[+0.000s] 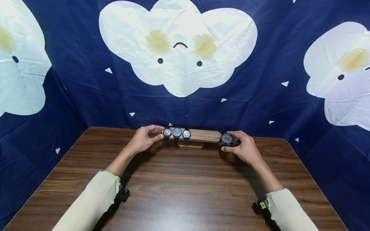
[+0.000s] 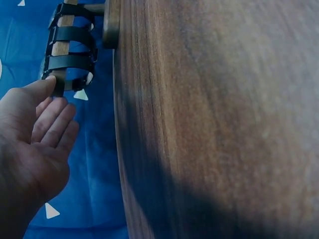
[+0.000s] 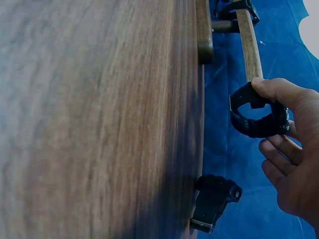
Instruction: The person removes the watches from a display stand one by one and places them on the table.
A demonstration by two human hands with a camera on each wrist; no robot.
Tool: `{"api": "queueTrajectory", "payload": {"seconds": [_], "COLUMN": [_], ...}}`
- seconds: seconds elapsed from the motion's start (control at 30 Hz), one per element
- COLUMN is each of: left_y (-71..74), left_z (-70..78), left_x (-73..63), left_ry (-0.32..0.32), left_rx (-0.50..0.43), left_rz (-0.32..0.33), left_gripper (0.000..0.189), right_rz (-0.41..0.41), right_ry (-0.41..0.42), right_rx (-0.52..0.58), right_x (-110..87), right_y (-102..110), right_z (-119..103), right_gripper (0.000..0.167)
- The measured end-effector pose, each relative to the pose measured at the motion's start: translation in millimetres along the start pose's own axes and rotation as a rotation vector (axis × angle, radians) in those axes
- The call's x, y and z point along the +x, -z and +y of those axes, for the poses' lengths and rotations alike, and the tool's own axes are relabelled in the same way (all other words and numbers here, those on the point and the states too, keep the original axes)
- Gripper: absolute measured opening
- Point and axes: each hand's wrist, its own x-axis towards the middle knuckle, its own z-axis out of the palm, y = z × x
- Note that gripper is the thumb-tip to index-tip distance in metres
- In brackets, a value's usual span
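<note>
Wristwatch (image 1: 227, 139), pinched by the right hand (image 1: 245, 147), sits at the three-o'clock end of the wooden bar (image 1: 203, 135); the left hand (image 1: 141, 140) pinches its nine-o'clock end. A skewed push could catch the strap (image 3: 251, 129), tipping the stand (image 1: 190, 145).

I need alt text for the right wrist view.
The right hand holds a black watch at the tip of a wooden bar. A second watch lies at the edge of a brown table, blue cloth behind.

Navy cloth (image 1: 274, 102) behind brown wooden table (image 1: 185, 189); printed white clouds (image 1: 179, 77), small white triangles (image 1: 285, 84).
</note>
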Motion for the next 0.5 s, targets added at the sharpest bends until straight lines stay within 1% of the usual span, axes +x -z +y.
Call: {"api": "queueTrajectory", "payload": {"seconds": [0.13,0.33,0.5], "left_y": [0.1,0.3,0.2], "left_z": [0.4,0.5,0.9], "left_x": [0.2,0.0,-0.3], "left_ry": [0.001,-0.002,-0.007], "left_rx": [-0.004,-0.002,0.001], "left_rz": [-0.005,-0.006,-0.005], "left_gripper": [0.037,0.037,0.036], "right_rz": [-0.007,-0.041,-0.039], "right_ry": [0.005,0.001,0.018], "right_rx": [-0.003,-0.002,-0.01], "right_x": [-4.2,-10.1,-15.0], "right_y": [1.0,3.9,5.9], "right_z": [0.1,1.8,4.6], "right_gripper": [0.073,0.074,0.075]}}
